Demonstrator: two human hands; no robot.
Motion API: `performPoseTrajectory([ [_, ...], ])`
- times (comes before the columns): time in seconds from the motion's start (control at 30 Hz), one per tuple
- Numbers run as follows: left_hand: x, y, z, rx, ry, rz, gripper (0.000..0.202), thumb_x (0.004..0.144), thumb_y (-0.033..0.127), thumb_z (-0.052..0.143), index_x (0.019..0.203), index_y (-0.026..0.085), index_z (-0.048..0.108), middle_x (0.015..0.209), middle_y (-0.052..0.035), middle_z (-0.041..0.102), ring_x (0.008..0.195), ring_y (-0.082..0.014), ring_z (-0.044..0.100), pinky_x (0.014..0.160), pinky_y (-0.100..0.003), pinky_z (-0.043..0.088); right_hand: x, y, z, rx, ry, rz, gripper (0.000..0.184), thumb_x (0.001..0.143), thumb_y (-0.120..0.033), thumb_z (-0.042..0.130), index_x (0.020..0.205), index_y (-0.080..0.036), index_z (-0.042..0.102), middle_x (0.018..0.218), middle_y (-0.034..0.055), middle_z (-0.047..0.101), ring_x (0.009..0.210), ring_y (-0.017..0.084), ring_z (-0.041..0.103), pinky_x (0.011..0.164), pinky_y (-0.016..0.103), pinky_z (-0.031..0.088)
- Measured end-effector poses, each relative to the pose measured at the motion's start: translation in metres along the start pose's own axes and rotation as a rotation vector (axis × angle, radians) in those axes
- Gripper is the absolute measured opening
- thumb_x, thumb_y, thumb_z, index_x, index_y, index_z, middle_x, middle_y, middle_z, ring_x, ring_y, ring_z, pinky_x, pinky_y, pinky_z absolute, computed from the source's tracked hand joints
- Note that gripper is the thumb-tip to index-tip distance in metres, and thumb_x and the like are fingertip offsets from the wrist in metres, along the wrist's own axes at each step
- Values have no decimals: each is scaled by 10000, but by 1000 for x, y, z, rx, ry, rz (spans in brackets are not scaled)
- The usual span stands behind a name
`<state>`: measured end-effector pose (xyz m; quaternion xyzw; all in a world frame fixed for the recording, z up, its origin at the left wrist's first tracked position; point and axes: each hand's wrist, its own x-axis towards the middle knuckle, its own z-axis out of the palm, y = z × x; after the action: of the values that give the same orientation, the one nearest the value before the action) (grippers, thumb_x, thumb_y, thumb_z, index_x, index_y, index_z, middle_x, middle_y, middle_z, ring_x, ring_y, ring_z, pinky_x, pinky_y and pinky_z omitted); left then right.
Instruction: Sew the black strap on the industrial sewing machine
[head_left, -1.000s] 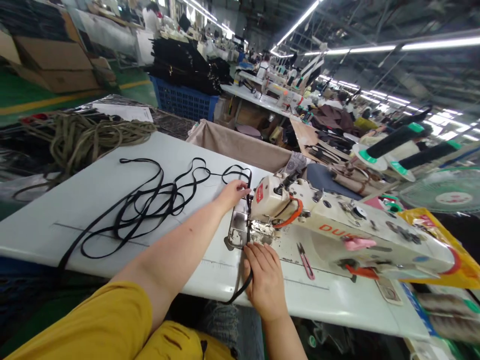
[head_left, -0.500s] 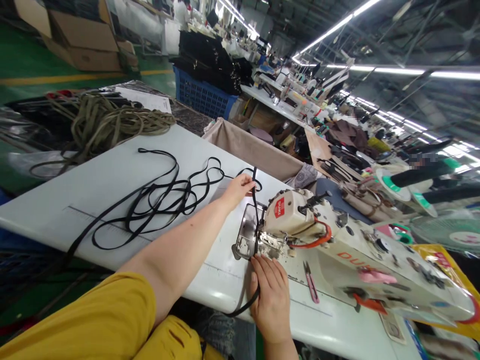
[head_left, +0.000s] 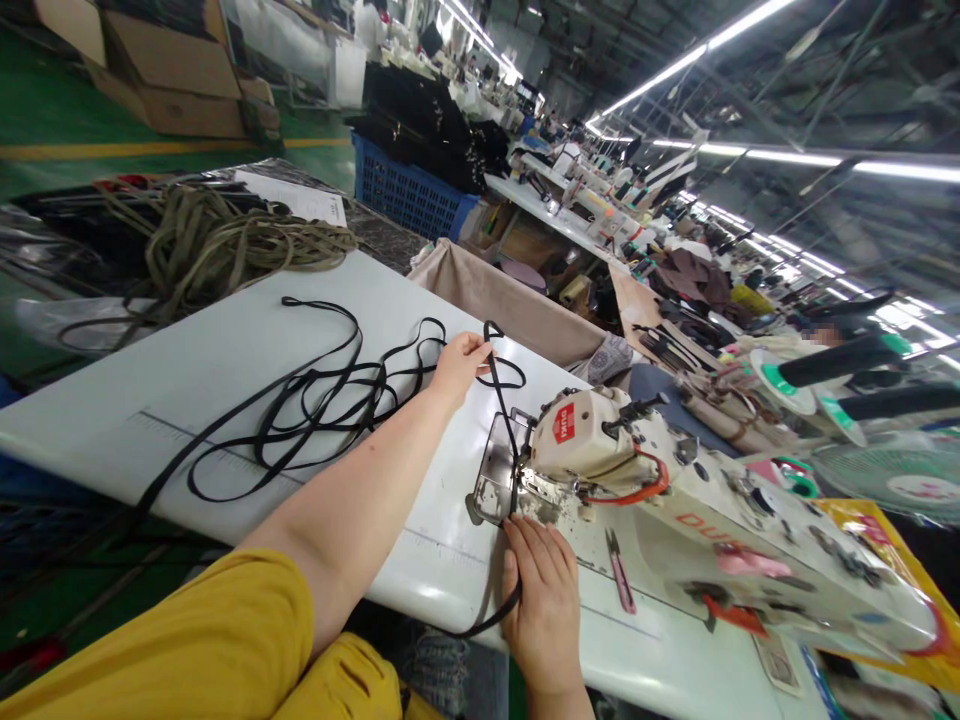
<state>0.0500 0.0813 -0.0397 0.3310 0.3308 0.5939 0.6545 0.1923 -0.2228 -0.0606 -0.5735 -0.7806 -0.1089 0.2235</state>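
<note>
Factory rows of sewing stations (head_left: 577, 195) run back behind a white worktable (head_left: 127, 420). At far left lies a coil of olive webbing (head_left: 225, 240), then a loose tangle of black strap (head_left: 322, 420) on the tabletop, with a blue crate (head_left: 405, 195) and a beige cloth bin (head_left: 502, 295) beyond. The left hand (head_left: 459, 368) pinches the strap, which runs down across a metal plate (head_left: 495, 470) beside the sewing machine head (head_left: 585, 440). The right hand (head_left: 541, 600), fingers closed, grips it near the table edge. Red-handled thread snips (head_left: 619, 572) lie just right, and a fan (head_left: 892, 480) stands at far right.
</note>
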Motion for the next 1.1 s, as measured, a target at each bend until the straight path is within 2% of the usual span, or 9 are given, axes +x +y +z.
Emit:
performPoseTrajectory([
  [0.23,4,17,-6,-46,82,38,151,910,150,682,829,187,560,793,5,701,707,-111,652,678,-227,561,2,-1,-1,-5,0,-12,379,1078,-184,474,1436,-205,596,1348,118,703,1263,298,648,1118,562,465],
  [0.7,15,34,-18,-123,207,91,161,915,174,679,842,194,537,786,25,684,707,-101,671,762,-254,588,-1,1,0,-12,-14,-9,366,1080,-179,471,1418,-192,613,1363,118,696,1287,281,633,1150,549,445],
  [0.93,21,47,-31,-127,318,153,155,891,192,702,822,207,564,813,18,715,696,-82,651,645,-157,509,0,2,1,-15,-3,-25,357,1098,-206,461,1417,-184,618,1344,122,702,1272,272,637,1148,535,443],
  [1.1,25,54,-38,-144,360,190,162,891,213,708,822,210,562,824,21,718,672,-69,641,612,-137,487,1,1,0,-20,-3,-28,360,1094,-202,457,1414,-178,618,1339,129,702,1261,275,639,1142,535,444],
])
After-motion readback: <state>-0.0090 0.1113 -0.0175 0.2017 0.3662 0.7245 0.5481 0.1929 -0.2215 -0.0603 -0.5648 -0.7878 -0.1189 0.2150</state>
